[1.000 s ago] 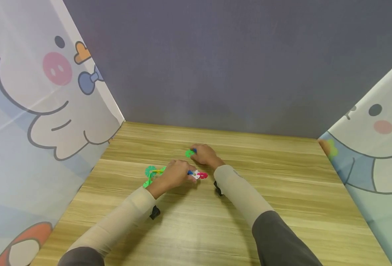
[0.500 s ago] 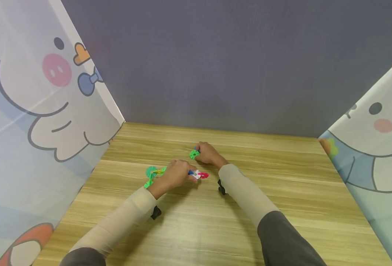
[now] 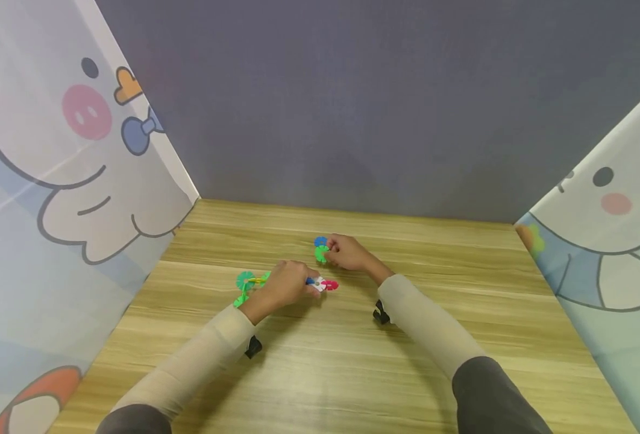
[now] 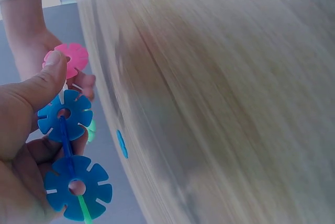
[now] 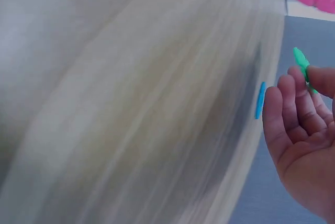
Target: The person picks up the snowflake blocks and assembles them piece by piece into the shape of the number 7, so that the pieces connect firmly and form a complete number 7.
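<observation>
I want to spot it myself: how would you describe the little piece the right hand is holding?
Start at the wooden table and follow the right hand to its fingertips. There it pinches a green disc, notched like a gear. A blue disc lies just behind it, but only the green one is held.

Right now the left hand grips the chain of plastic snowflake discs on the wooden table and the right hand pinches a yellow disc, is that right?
Not quite. The left hand does grip the chain of plastic snowflake discs on the wooden table, but the disc pinched by the right hand is the green plastic snowflake disc, not yellow. The head view shows it, and the right wrist view confirms it.
</observation>
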Action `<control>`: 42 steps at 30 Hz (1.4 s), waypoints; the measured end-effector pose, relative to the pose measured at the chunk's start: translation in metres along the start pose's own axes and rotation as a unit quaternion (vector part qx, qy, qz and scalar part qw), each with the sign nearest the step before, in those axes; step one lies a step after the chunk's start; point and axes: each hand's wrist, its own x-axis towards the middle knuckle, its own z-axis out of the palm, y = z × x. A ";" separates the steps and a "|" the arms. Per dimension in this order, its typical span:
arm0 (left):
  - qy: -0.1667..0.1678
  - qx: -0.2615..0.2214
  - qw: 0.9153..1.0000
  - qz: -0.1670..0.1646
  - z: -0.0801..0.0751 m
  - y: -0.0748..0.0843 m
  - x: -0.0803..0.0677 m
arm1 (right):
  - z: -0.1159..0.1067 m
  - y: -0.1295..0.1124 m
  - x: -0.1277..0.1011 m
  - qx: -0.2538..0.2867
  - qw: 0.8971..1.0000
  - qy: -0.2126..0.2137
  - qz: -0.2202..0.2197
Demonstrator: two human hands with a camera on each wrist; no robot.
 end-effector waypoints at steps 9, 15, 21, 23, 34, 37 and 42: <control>-0.011 0.003 1.000 -0.022 -0.001 0.002 0.003 | -0.011 -0.003 -0.030 0.020 0.999 -0.025 -0.017; -0.012 0.009 1.000 -0.023 -0.006 0.003 0.004 | -0.018 -0.001 -0.049 0.067 0.998 -0.020 -0.003; -0.014 0.005 1.000 -0.024 -0.005 0.004 0.005 | -0.019 0.006 -0.062 0.099 0.994 -0.027 0.029; -0.013 0.003 1.000 -0.021 -0.005 0.004 0.006 | -0.018 0.008 -0.066 0.112 0.992 -0.029 0.038; 0.012 0.006 1.000 -0.009 -0.006 0.006 0.006 | -0.018 0.005 -0.082 0.156 0.985 -0.035 0.067; 0.011 0.003 1.000 -0.011 -0.005 0.006 0.007 | -0.018 0.005 -0.084 0.166 0.983 -0.035 0.073; 0.011 -0.005 1.000 -0.021 -0.005 0.006 0.008 | -0.017 0.008 -0.086 0.169 0.982 -0.035 0.077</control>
